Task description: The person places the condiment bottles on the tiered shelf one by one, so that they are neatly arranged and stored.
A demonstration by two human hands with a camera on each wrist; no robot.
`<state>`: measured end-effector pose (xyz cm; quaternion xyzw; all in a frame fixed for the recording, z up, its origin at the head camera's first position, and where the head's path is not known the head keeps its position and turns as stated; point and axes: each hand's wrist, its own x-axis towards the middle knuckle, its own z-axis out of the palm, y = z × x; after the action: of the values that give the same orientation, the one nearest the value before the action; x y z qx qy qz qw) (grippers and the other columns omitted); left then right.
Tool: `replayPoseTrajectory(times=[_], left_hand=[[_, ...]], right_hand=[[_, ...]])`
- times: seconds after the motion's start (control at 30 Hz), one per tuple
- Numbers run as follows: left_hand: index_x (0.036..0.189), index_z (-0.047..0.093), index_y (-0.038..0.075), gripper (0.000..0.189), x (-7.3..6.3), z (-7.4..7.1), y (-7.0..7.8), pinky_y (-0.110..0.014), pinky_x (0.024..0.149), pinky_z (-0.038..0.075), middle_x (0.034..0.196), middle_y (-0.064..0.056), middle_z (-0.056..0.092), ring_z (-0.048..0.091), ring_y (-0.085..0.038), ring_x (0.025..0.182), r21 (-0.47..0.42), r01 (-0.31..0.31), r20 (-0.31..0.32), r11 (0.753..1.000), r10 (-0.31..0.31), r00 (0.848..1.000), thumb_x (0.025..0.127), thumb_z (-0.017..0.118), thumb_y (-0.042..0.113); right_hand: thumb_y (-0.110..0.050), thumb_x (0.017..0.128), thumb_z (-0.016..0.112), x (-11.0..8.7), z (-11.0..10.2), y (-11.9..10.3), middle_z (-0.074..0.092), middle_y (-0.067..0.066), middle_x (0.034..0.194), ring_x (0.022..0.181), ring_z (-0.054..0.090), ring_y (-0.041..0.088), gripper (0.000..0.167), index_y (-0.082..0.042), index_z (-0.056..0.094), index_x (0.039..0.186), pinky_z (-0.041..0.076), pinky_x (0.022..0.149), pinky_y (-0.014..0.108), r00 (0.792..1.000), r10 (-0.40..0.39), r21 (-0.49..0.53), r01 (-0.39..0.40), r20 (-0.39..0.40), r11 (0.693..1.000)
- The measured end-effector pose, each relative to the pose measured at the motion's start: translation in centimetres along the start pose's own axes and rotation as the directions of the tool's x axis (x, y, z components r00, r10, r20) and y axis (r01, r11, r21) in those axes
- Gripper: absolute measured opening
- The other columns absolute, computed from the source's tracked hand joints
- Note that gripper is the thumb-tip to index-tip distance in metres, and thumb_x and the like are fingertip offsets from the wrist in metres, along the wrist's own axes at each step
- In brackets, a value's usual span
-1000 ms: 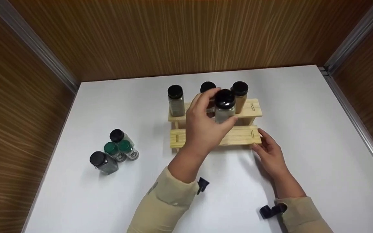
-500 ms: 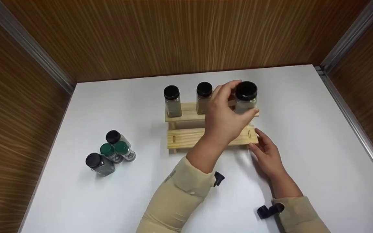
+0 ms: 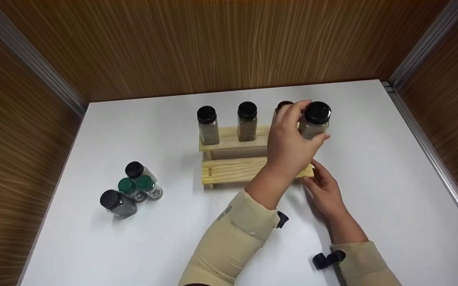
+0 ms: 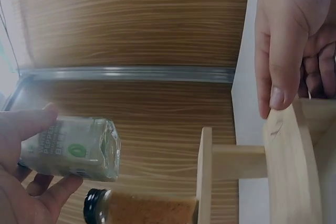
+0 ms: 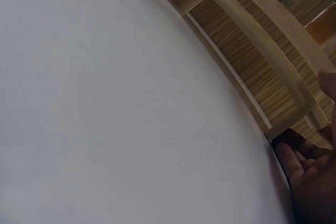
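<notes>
My left hand (image 3: 290,145) grips a clear pepper jar (image 3: 312,130) with a black cap, thumb on one side and fingers on the other. It is above the right end of a two-step wooden rack (image 3: 233,171); in the left wrist view the pepper jar's base (image 4: 107,150) points toward the upper shelf. Three black-capped spice jars stand on that shelf: a greyish one (image 3: 209,133), a brown one (image 3: 247,125) and an orange-brown one (image 4: 149,208), partly hidden by my left hand in the head view. My right hand (image 3: 326,194) holds the lower shelf's right end.
Several more jars stand grouped on the white table (image 3: 165,246) at left: a dark one (image 3: 119,204) with a black cap, another black-capped jar (image 3: 137,171) and two small green-capped ones (image 3: 149,186). Wood-grain panels (image 3: 229,47) enclose the back and sides.
My left hand has carried the pepper jar rightward, from before the shelf's middle past the orange-brown jar to the right end. The brown jar is uncovered now. My right hand stays on the rack.
</notes>
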<state>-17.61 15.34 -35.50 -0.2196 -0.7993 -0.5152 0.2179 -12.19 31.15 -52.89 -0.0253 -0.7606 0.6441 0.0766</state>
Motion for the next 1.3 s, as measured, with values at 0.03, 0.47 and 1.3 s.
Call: replayPoseTrajectory(times=[0.03,0.47,1.3], left_hand=[[0.135,0.066,0.007,0.072,-0.1,0.3,0.0,-0.018,0.094,0.046,0.122,-0.006,0.065,0.062,-0.017,0.111,0.011,0.001,0.001,1.0,-0.001,1.0,0.074,0.1,0.023],[0.14,0.059,0.005,0.067,-0.8,3.4,-0.4,-0.016,0.106,0.043,0.134,-0.01,0.06,0.059,-0.02,0.128,0.074,-0.045,0.082,0.996,0.039,0.996,0.084,0.093,0.019],[0.146,0.054,0.022,0.064,-2.0,5.8,-1.6,-0.026,0.059,0.055,0.135,-0.001,0.061,0.074,-0.017,0.084,0.441,-0.034,0.102,0.897,-0.012,0.995,0.092,0.084,0.039]], right_hand=[[0.008,0.102,0.062,0.0,0.0,0.0,0.055,0.028,0.147,0.118,0.061,0.007,0.061,0.004,0.04,0.159,0.049,0.097,0.017,1.0,0.001,-0.002,-0.001,0.001,1.0],[0.005,0.101,0.065,-0.6,0.2,0.0,0.06,0.02,0.141,0.123,0.06,0.005,0.051,0.006,0.05,0.151,0.046,0.103,0.018,0.998,-0.052,-0.03,0.051,-0.021,0.998],[0.006,0.102,0.063,-1.2,0.3,-0.2,0.066,0.008,0.134,0.121,0.062,0.008,0.047,0.004,0.055,0.148,0.048,0.102,0.02,0.999,-0.028,-0.025,0.028,-0.017,0.999]])
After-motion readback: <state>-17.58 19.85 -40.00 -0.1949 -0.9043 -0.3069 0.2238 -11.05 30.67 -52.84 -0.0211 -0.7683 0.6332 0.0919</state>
